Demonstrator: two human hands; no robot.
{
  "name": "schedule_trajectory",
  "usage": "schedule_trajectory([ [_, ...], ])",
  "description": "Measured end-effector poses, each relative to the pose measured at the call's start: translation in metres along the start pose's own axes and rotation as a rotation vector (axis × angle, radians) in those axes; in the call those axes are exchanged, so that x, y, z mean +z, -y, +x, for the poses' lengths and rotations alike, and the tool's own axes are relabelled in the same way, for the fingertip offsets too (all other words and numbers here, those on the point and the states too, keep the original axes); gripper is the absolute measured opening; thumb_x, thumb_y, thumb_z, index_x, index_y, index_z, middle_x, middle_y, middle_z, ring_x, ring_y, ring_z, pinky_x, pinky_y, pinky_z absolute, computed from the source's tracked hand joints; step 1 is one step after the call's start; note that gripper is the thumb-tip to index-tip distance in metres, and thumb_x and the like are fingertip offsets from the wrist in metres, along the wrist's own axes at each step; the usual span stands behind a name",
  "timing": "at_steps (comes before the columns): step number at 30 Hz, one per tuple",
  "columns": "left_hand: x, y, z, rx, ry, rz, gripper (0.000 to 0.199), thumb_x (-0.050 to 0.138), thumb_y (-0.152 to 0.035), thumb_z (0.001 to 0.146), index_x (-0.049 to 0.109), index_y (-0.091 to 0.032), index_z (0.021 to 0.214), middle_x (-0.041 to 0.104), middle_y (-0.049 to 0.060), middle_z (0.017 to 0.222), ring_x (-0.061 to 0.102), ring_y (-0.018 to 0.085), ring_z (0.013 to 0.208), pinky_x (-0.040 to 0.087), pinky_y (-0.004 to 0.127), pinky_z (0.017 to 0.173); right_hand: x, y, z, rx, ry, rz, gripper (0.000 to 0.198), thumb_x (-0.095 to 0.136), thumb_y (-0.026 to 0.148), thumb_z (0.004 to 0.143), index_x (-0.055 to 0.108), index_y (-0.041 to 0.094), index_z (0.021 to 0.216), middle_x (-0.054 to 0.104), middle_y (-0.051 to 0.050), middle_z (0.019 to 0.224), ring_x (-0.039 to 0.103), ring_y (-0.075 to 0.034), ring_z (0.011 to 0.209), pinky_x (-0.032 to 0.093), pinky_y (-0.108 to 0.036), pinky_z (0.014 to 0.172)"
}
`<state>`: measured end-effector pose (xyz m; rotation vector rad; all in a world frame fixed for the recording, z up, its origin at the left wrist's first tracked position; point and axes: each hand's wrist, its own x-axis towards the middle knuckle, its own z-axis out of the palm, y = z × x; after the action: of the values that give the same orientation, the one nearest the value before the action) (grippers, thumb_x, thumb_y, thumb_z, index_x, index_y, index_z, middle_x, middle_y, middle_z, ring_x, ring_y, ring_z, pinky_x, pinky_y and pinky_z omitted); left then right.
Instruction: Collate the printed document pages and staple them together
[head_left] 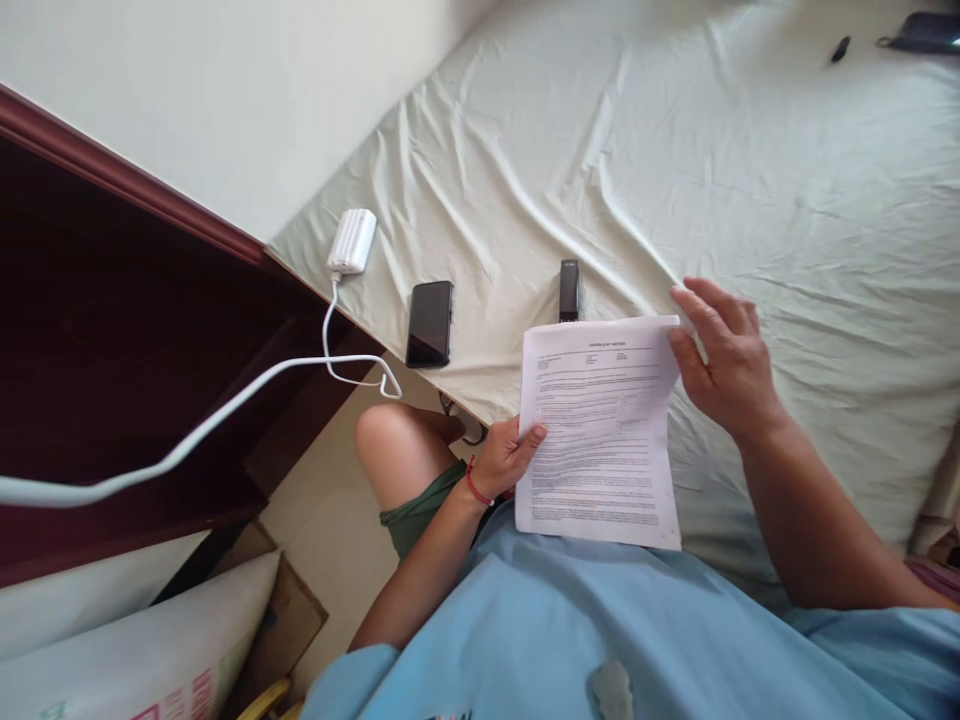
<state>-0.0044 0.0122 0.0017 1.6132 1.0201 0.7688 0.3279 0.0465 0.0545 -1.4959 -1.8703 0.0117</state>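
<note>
A stapled-looking or loose set of printed papers (600, 430), covered in small text under a heading, is held up in front of my blue shirt. My left hand (508, 458), with a red band at the wrist, grips its left edge, thumb on the front and fingers behind. At the upper right corner is my right hand (724, 355), its fingers spread and its thumb by the paper's edge. Just beyond the top edge lies a small black device (569, 288), its lower end hidden by the papers. A black phone (429, 323) rests farther left.
A wrinkled pale sheet (810, 200) covers the surface ahead. Near its left edge sits a white adapter (352, 241) with a white cable (187, 440) crossing the left side. Dark objects (926, 33) lie far right. A white sack (187, 640) stands lower left.
</note>
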Motion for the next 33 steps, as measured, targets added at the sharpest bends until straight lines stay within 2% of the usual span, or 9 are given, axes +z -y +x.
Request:
schedule_trajectory([
  [3, 0.002, 0.003, -0.003, 0.016, 0.008, -0.019, 0.053, 0.057, -0.062, 0.109, 0.083, -0.017, 0.115, 0.087, 0.012, 0.114, 0.083, 0.027, 0.102, 0.066, 0.037, 0.09, -0.002, 0.0, 0.014, -0.1, 0.113, 0.043, 0.035, 0.054, 0.038, 0.113, 0.076, 0.026, 0.137, 0.078, -0.013, 0.137, 0.058, -0.039, 0.148, 0.05, -0.064, 0.122],
  [6, 0.005, 0.003, -0.006, 0.02, 0.008, -0.051, 0.053, 0.058, -0.062, 0.108, 0.084, -0.016, 0.113, 0.087, 0.012, 0.11, 0.082, 0.027, 0.098, 0.065, 0.038, 0.088, -0.008, -0.001, 0.03, -0.095, 0.167, 0.1, 0.032, 0.054, 0.042, 0.112, 0.081, 0.028, 0.123, 0.083, -0.011, 0.112, 0.066, -0.039, 0.138, 0.053, -0.063, 0.116],
  [12, 0.01, -0.005, -0.009, -0.105, -0.086, -0.095, 0.063, 0.055, -0.074, 0.104, 0.085, -0.018, 0.109, 0.086, 0.011, 0.107, 0.079, 0.028, 0.097, 0.063, 0.039, 0.086, -0.027, 0.001, 0.055, -0.137, 0.39, 0.233, 0.038, 0.052, 0.052, 0.11, 0.083, 0.032, 0.105, 0.083, -0.007, 0.106, 0.075, -0.034, 0.111, 0.058, -0.054, 0.099],
  [16, 0.014, -0.007, -0.013, -0.152, -0.134, -0.145, 0.066, 0.057, -0.078, 0.102, 0.085, -0.018, 0.104, 0.085, 0.011, 0.108, 0.077, 0.028, 0.098, 0.062, 0.041, 0.091, -0.029, -0.002, 0.054, -0.153, 0.485, 0.182, 0.044, 0.047, 0.055, 0.111, 0.077, 0.028, 0.093, 0.079, -0.007, 0.089, 0.073, -0.027, 0.085, 0.056, -0.042, 0.076],
  [19, 0.015, -0.008, -0.014, -0.161, -0.135, -0.238, 0.063, 0.061, -0.074, 0.102, 0.081, -0.017, 0.117, 0.083, 0.013, 0.121, 0.077, 0.03, 0.112, 0.06, 0.044, 0.104, -0.032, -0.003, 0.05, -0.126, 0.5, 0.203, 0.044, 0.046, 0.055, 0.112, 0.074, 0.027, 0.091, 0.074, -0.005, 0.08, 0.067, -0.022, 0.07, 0.05, -0.038, 0.066],
  [23, 0.014, -0.011, -0.013, -0.163, -0.123, -0.381, 0.069, 0.08, -0.066, 0.093, 0.068, -0.019, 0.143, 0.077, 0.016, 0.142, 0.073, 0.031, 0.13, 0.056, 0.046, 0.115, -0.039, -0.001, 0.05, -0.096, 0.485, 0.252, 0.046, 0.047, 0.059, 0.112, 0.071, 0.028, 0.088, 0.069, -0.004, 0.073, 0.063, -0.02, 0.062, 0.045, -0.038, 0.062],
  [25, 0.015, -0.012, -0.011, -0.227, -0.084, -0.401, 0.071, 0.085, -0.064, 0.089, 0.07, -0.018, 0.141, 0.077, 0.017, 0.141, 0.074, 0.033, 0.129, 0.058, 0.048, 0.114, -0.041, -0.001, 0.053, -0.087, 0.474, 0.26, 0.047, 0.047, 0.062, 0.112, 0.072, 0.029, 0.089, 0.068, -0.003, 0.07, 0.062, -0.021, 0.06, 0.045, -0.038, 0.062],
  [29, 0.019, -0.015, -0.009, -0.371, -0.04, -0.401, 0.068, 0.077, -0.073, 0.092, 0.082, -0.012, 0.122, 0.082, 0.019, 0.13, 0.078, 0.036, 0.12, 0.061, 0.052, 0.11, -0.04, -0.005, 0.056, -0.051, 0.462, 0.231, 0.048, 0.048, 0.065, 0.11, 0.074, 0.03, 0.091, 0.07, -0.004, 0.072, 0.062, -0.022, 0.06, 0.046, -0.04, 0.062],
  [33, 0.02, -0.016, -0.01, -0.351, -0.063, -0.363, 0.068, 0.077, -0.075, 0.09, 0.086, -0.013, 0.116, 0.084, 0.016, 0.124, 0.08, 0.036, 0.115, 0.062, 0.053, 0.109, -0.032, -0.015, 0.052, -0.008, 0.43, 0.217, 0.042, 0.05, 0.06, 0.11, 0.081, 0.031, 0.111, 0.079, -0.008, 0.095, 0.072, -0.028, 0.078, 0.053, -0.044, 0.074],
])
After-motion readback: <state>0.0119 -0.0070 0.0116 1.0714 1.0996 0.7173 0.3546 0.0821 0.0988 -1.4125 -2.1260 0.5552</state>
